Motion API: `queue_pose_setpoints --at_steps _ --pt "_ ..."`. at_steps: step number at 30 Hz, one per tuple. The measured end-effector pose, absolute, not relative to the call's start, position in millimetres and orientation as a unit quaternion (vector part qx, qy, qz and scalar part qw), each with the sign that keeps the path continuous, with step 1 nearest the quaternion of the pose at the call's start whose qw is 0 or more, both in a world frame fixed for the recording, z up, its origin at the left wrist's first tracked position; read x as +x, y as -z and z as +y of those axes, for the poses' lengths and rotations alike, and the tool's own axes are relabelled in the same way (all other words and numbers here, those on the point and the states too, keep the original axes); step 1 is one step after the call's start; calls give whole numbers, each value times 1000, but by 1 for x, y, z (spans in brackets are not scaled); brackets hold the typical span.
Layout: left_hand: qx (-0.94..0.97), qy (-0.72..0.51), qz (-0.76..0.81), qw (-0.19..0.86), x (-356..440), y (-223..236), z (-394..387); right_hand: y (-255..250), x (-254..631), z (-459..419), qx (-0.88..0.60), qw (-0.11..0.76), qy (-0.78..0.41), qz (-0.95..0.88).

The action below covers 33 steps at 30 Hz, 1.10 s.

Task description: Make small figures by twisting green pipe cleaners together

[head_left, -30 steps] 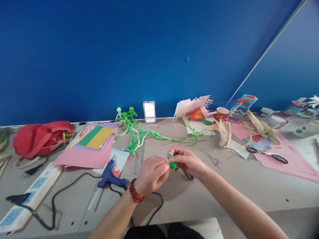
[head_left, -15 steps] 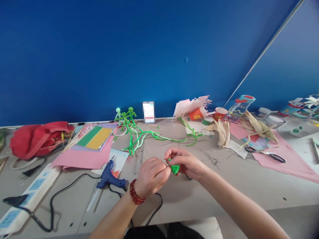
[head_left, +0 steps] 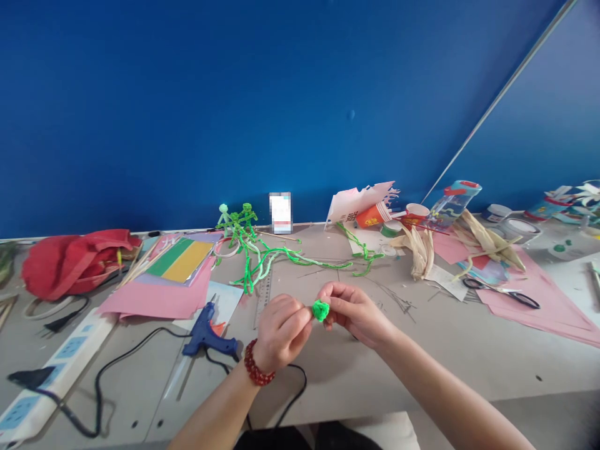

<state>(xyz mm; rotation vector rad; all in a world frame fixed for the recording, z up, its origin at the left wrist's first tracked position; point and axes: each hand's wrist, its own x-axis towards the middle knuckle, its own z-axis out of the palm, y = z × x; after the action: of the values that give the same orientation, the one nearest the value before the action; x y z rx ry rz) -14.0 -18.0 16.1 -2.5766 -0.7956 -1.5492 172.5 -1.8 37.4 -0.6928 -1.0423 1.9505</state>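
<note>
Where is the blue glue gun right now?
The blue glue gun lies on the table in the head view, just left of the left hand, below the pink paper.

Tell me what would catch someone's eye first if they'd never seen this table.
First, the small bright green fuzzy ball pinched between the left hand and the right hand above the table's near middle. Behind it, loose green pipe cleaners sprawl toward little green stick figures by the blue wall. A blue glue gun lies left of the hands, and a red bag sits far left.
</note>
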Motion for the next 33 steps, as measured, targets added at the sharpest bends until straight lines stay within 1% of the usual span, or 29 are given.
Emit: queue_pose_setpoints --at_steps 8,18,24,28,33 --pt "-787 529 -316 -44 -11 -14 -19 -38 168 -4 -323 448 -662 -507" --pt "-756 525 -381 -93 -9 -12 -22 -38 164 -8 -382 458 -581 -555" --pt "-734 543 -385 -133 -8 -8 -20 -44 164 -11 -424 444 -483 -625" --pt "-695 552 -404 -223 -8 -4 -20 -50 166 -12 -433 422 -419 -677" --pt "-599 545 -425 -404 -6 -3 -20 -54 169 -11 -443 399 -312 -740"
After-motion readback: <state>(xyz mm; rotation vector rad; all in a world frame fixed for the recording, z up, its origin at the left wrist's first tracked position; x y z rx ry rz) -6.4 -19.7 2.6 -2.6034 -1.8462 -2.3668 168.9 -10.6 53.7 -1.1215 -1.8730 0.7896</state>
